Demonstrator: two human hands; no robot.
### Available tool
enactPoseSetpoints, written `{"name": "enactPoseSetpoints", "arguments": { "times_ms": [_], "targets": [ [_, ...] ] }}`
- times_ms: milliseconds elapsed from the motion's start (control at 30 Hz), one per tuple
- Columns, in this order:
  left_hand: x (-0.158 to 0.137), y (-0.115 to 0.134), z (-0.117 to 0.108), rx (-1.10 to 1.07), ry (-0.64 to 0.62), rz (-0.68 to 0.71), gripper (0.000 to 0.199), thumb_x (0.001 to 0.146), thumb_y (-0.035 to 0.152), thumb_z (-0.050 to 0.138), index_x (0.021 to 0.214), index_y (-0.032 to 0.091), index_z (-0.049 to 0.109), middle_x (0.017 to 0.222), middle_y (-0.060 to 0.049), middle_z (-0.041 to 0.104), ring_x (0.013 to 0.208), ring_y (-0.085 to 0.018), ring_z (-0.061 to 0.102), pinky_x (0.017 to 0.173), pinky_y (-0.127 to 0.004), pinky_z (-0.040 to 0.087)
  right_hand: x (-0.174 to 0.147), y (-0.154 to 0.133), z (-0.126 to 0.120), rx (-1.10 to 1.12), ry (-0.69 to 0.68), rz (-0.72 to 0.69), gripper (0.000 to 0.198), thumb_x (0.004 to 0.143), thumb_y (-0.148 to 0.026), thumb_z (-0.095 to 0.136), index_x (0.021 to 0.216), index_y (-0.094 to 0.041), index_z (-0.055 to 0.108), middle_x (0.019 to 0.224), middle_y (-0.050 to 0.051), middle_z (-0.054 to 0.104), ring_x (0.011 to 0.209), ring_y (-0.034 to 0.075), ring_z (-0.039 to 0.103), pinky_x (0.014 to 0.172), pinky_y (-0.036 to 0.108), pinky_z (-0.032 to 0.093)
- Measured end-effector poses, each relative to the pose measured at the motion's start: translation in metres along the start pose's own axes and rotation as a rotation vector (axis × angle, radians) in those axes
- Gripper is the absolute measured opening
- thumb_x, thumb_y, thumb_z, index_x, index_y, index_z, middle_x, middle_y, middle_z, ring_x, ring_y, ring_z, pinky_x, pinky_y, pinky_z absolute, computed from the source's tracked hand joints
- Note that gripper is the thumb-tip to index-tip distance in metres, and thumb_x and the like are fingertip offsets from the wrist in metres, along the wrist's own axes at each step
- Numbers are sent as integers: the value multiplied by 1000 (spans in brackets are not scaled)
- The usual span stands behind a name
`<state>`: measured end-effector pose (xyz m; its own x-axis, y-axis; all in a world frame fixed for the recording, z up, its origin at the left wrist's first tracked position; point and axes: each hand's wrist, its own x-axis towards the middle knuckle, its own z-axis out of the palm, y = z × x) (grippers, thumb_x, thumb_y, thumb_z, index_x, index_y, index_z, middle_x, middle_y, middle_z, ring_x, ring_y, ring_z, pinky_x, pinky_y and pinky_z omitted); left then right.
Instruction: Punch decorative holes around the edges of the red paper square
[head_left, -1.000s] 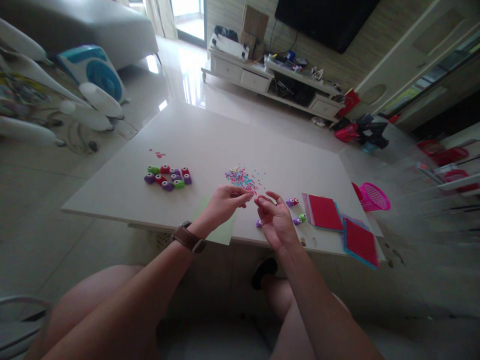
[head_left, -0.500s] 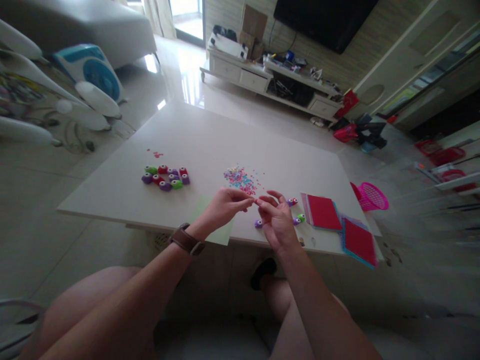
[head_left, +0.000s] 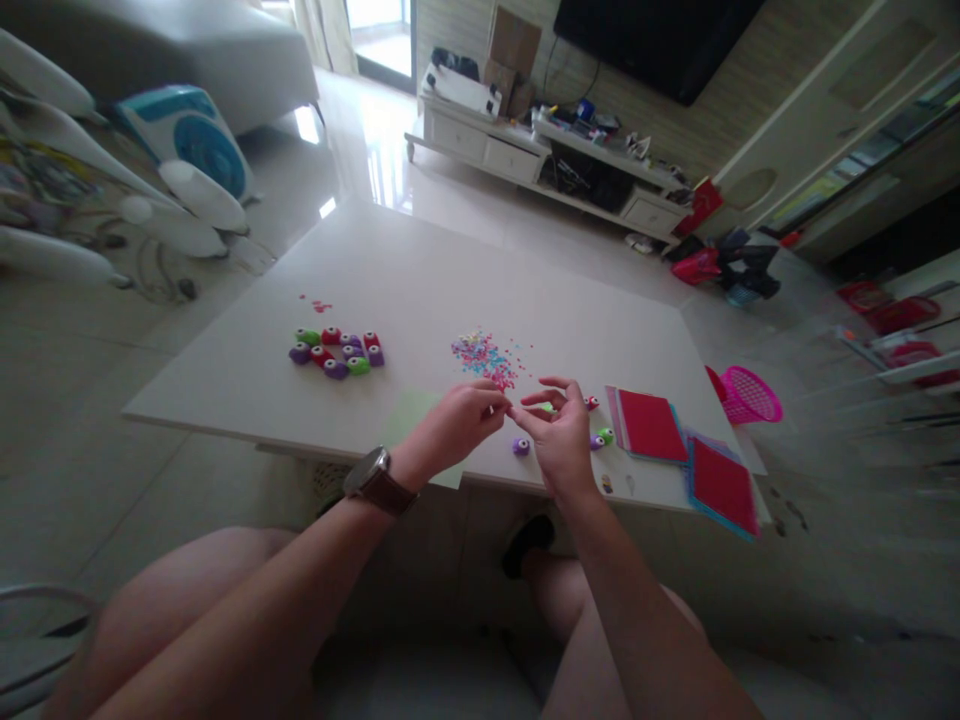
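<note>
My left hand [head_left: 466, 420], with a brown-strapped watch [head_left: 379, 480] on its wrist, is closed in a pinch above the table's near edge. What its fingertips hold, if anything, is too small to make out. Close against them is the thumb of my right hand [head_left: 559, 430], whose other fingers are stretched out and apart. Under the left hand lies a pale green sheet [head_left: 409, 415]. Just beyond both hands spreads a heap of tiny pink, blue and white pieces [head_left: 484, 358]. A purple one-eyed figure [head_left: 521, 446] sits beside my right hand, which partly hides other small figures.
Several green, red and purple eyed figures [head_left: 336, 352] stand grouped at the left, with a few red bits [head_left: 321, 306] behind them. Stacks of red and blue square sheets [head_left: 652, 425] lie at the right. A pink basket [head_left: 750, 395] is past the table's [head_left: 420, 260] right edge.
My right hand's fingers have spread from a pinch around a small red bit. My left hand has turned slightly, showing the watch face, and its fingers have curled in more.
</note>
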<state>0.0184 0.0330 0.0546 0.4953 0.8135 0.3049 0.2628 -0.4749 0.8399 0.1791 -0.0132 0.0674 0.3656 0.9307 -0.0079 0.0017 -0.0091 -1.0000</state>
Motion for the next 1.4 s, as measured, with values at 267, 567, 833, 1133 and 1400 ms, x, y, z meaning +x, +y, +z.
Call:
{"name": "enactPoseSetpoints", "arguments": {
  "times_ms": [267, 567, 833, 1133, 1400],
  "targets": [
    [-3, 13, 0, 122, 143, -58, 23, 90, 10, 61, 69, 17, 66, 75, 1, 60, 66, -10, 48, 65, -26, 36, -5, -4, 5, 92, 23, 2, 63, 61, -24, 100, 109, -23, 60, 85, -6, 70, 76, 14, 72, 74, 24, 60],
    [0, 2, -2, -203, 42, -346, 21, 78, 24, 78, 60, 17, 70, 55, 4, 59, 55, -9, 47, 54, -24, 32, -3, -13, 7, 438, 53, 243, 65, 52, -18, 103, 101, -22, 61, 77, -7, 69, 72, 10, 70, 65, 17, 56],
    [-28, 9, 32, -361, -918, -392, 27, 72, 2, 59, 64, 21, 76, 65, -1, 74, 65, -19, 70, 65, -30, 53, -3, -15, 4, 483, 26, 273, 60, 54, -14, 102, 99, -22, 63, 76, -7, 69, 77, 12, 74, 61, 14, 55],
    [-39, 16, 64, -314, -1007, -437, 19, 74, 7, 60, 64, 22, 66, 59, 2, 69, 59, -19, 69, 65, -32, 54, -2, -18, 3, 513, 26, 293, 56, 54, -10, 100, 96, -21, 65, 74, -6, 70, 74, 11, 74, 59, 12, 53],
    [-32, 21, 53, -263, -976, -371, 15, 71, 15, 67, 58, 23, 70, 57, 1, 70, 58, -19, 68, 59, -30, 50, -3, -22, 0, 541, -38, 291, 55, 56, -11, 100, 99, -22, 66, 78, -6, 70, 80, 12, 75, 59, 13, 53]
  ]
}}
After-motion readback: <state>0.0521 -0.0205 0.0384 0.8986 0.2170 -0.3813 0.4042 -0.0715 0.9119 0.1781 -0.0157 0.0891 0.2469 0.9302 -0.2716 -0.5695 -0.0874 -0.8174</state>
